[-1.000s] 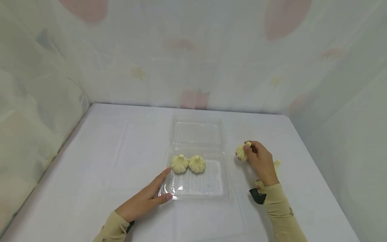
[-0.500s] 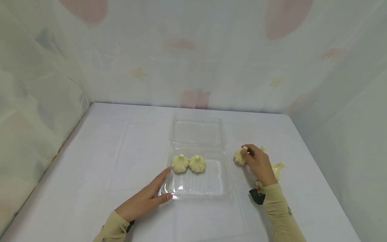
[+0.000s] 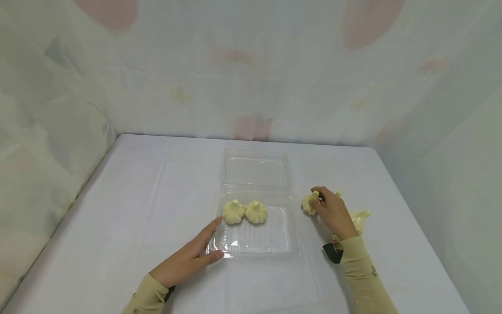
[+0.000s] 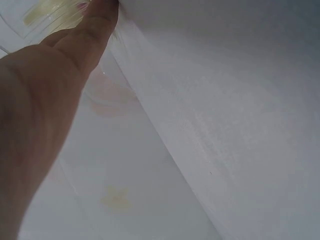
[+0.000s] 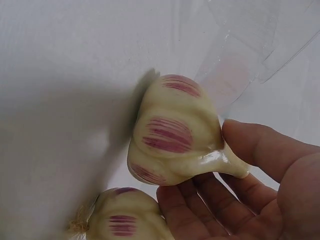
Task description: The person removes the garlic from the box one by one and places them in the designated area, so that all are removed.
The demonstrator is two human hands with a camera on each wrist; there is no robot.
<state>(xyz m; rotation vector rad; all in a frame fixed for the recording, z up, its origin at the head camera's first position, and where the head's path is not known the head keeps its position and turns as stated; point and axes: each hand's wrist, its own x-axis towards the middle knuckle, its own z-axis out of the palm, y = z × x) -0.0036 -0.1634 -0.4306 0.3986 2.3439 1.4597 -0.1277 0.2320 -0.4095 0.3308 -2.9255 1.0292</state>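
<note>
My right hand (image 3: 331,211) pinches a garlic bulb (image 3: 308,205) by its stem side, just right of a clear plastic clamshell box (image 3: 274,244). In the right wrist view, the thumb and fingers lie on either side of this bulb (image 5: 167,135), which has purple streaks. Whether it touches the table, I cannot tell. Two garlic bulbs (image 3: 256,212) sit side by side in the box's base, toward its back left. The left hand (image 3: 190,259) rests at the box's left edge with fingers extended, seen from the side in the left wrist view.
More garlic bulbs (image 3: 358,221) lie behind and beside the right hand, partly hidden by it and the wrist. The box's lid (image 3: 256,172) lies folded back on the white table (image 3: 129,209). Patterned cloth (image 3: 306,100) hangs behind the table and at both sides.
My right hand has moved slightly left and toward me with the garlic bulb, uncovering more of the bulbs behind it. The left hand and the box stay in place.
</note>
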